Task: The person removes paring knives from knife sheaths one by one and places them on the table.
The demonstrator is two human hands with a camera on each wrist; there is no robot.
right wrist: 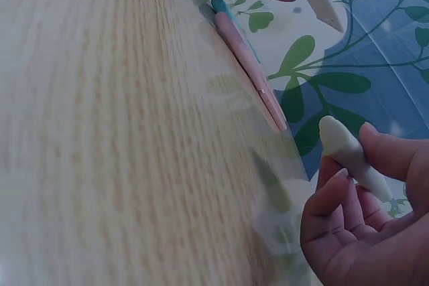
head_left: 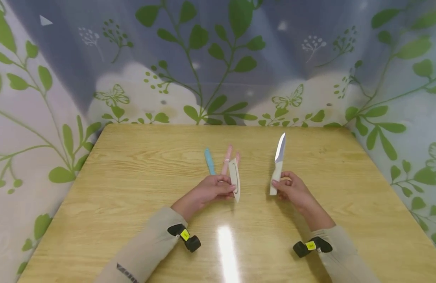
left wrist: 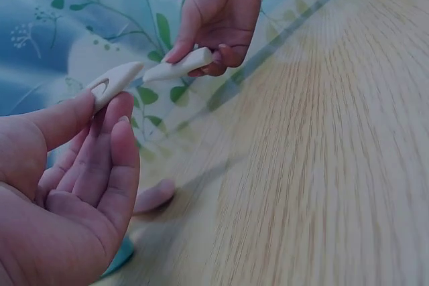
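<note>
My left hand pinches a cream knife sheath between thumb and fingers, its pointed end toward me. In the left wrist view the sheath shows a slot along its side. My right hand holds a knife by its cream handle, blade bare and pointing up and away from me. The right wrist view shows the handle between thumb and fingertips. Sheath and knife are apart, both held over the table.
Beyond my left hand a blue-handled item and pink knife-like items lie on the wooden table, partly hidden by the hand and sheath. Leaf-patterned fabric hangs behind the table and at both sides.
</note>
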